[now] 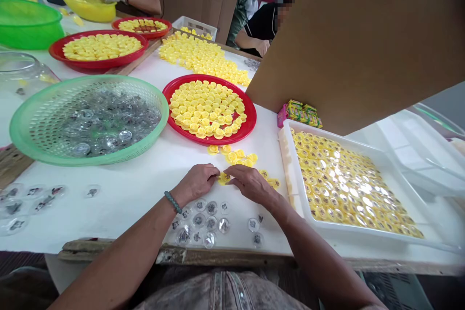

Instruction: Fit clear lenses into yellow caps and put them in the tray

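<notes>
Head: both grips [196, 183] [251, 183] narrowly pinch one yellow piece [224, 178].

One yellow cup [224, 178], round with a dark middle, is held between the fingertips of the left hand [199, 181] and right hand [250, 181]; loose yellow cups [240, 154] lie scattered beyond it, and clear, round discs [199, 220] with dark prints lie nearer the bench [138, 198] edge
</notes>
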The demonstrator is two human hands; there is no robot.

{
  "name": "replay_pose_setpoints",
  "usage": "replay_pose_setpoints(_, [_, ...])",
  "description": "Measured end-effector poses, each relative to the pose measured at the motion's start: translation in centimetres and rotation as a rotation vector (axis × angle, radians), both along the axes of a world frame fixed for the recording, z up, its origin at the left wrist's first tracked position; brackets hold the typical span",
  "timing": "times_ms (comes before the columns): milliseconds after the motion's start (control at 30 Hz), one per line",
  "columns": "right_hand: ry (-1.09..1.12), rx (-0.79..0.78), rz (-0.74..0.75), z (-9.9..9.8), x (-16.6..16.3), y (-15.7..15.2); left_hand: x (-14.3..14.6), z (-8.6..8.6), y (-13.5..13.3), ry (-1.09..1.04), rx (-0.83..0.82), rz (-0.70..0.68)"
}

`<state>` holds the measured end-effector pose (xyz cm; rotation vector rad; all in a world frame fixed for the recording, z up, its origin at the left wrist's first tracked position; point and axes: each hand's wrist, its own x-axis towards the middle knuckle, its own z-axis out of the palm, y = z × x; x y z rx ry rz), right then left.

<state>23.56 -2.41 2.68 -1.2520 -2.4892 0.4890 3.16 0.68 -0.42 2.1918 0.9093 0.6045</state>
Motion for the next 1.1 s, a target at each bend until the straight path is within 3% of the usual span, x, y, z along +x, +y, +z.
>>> replay_pose_setpoints(367, [-0.049, 0.057, 0.107, -0.5, -0.5, 0.8, 0.1, -0.1, 0.4, -0.025, -0.025, 0.029])
replay_pose_setpoints(667, [0.015, 0.060, -0.142, -1.7, -1.4, -1.2, 0.1, -0.5, 0.6, -0.045, -0.016, 0.017])
replay_pose_setpoints(1100, [-0.078, 0.092, 0.056, -1.3, -0.4, -0.1, 0.2, -0.6, 0.7, -0.020, -0.084, 0.065])
